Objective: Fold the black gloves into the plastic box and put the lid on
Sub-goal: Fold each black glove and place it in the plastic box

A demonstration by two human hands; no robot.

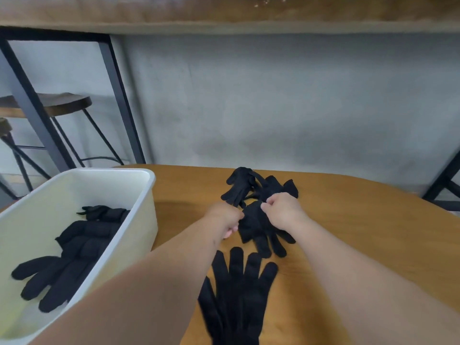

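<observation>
A white plastic box [146, 195] stands at the left on the wooden table [348, 232], with black gloves [74, 250] lying inside. A loose pile of black gloves [251, 185] sits at the table's far middle. My left hand [224, 217] and my right hand [281, 210] both pinch one black glove [258, 230] at the near side of that pile, its fingers pointing toward me. Another black glove [239, 290] lies flat closer to me, fingers pointing away. No lid is in view.
A grey wall rises behind the table. Dark metal frame legs and a wooden stool [62, 103] stand at the far left. Another dark frame [443, 185] shows at the right edge. The table's far edge runs just behind the glove pile.
</observation>
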